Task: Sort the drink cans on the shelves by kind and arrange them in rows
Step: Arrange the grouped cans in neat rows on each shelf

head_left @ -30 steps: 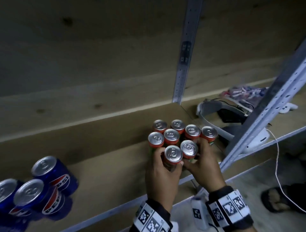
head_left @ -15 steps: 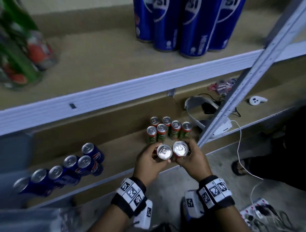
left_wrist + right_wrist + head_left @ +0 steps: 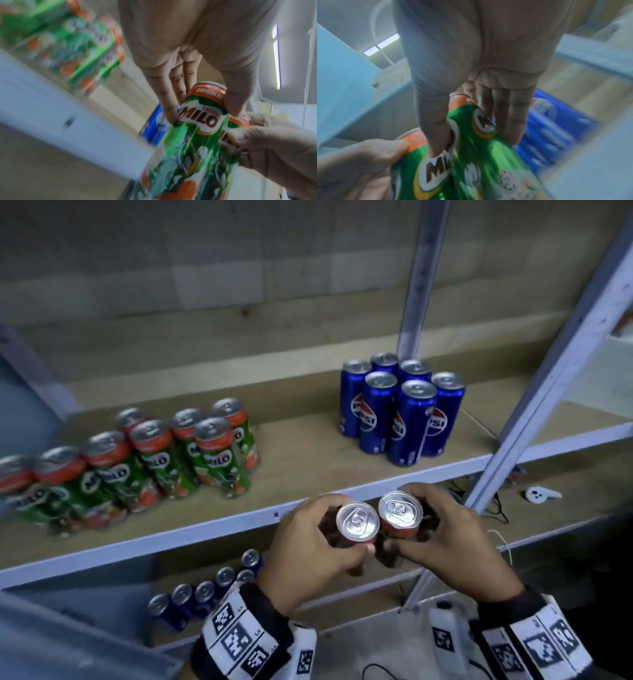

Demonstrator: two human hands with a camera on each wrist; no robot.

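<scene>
Left hand [image 3: 310,546]: fingers wrapped around one Milo can [image 3: 357,522], held upright in front of the shelf edge [image 3: 205,537].
Right hand [image 3: 442,537]: fingers clasp a second Milo can [image 3: 399,510], touching the first at its 3 o'clock.
Shelved Milo cans [image 3: 154,460]: clustered at 10 o'clock of the hands.
Pepsi cans [image 3: 399,409]: grouped at 12 o'clock.
Lower shelf: blue cans [image 3: 205,590] in a row at 7 o'clock.

Held can [image 3: 197,135] reads "MILO ORIGINAL"; blue cans [image 3: 404,412] "PEPSI".

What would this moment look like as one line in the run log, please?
left hand: holds Milo can | right hand: holds second Milo can | both at shelf edge
</scene>
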